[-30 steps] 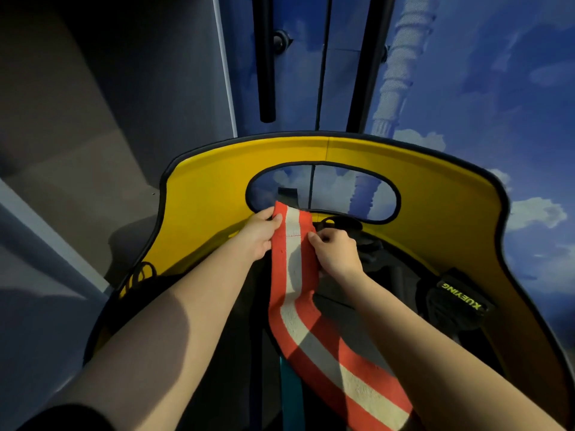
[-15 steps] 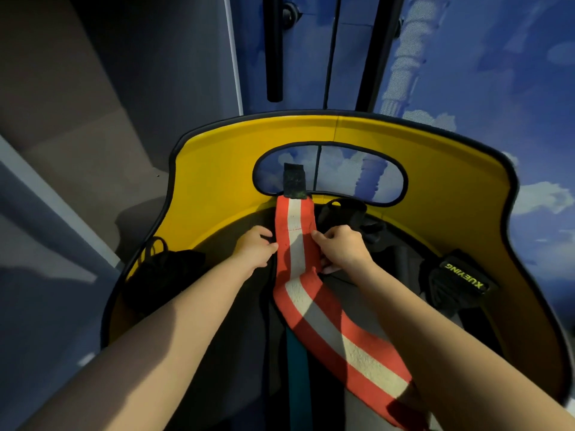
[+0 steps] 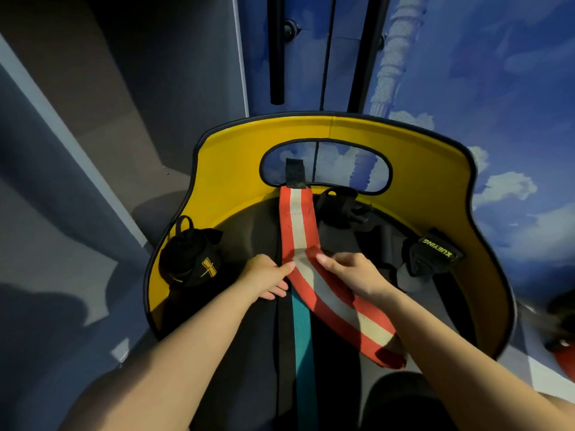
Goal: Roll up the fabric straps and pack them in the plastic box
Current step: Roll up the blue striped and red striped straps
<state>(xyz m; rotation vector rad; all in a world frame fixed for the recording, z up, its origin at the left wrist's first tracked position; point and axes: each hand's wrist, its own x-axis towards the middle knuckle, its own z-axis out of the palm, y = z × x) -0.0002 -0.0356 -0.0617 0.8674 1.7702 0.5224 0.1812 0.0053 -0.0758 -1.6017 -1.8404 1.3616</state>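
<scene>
Red-and-white strap (image 3: 298, 219) lay flat on the yellow-walled seat (image 3: 236, 157), our left hand (image 3: 267, 276) and right hand (image 3: 348, 270) pinching its edges, presumably to straighten it before rolling.

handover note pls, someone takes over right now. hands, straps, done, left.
Left hand: fingertips pinch the left edge of the red-and-white strap.
Right hand: pinches its right edge.
Strap lies flat, unrolled, far end at the yellow panel.
Teal strap lies beneath, also unrolled.
Black roll sits at left.
Done: possibly that one roll.
Left: roll both straps, pack them. No plastic box in view.
</scene>
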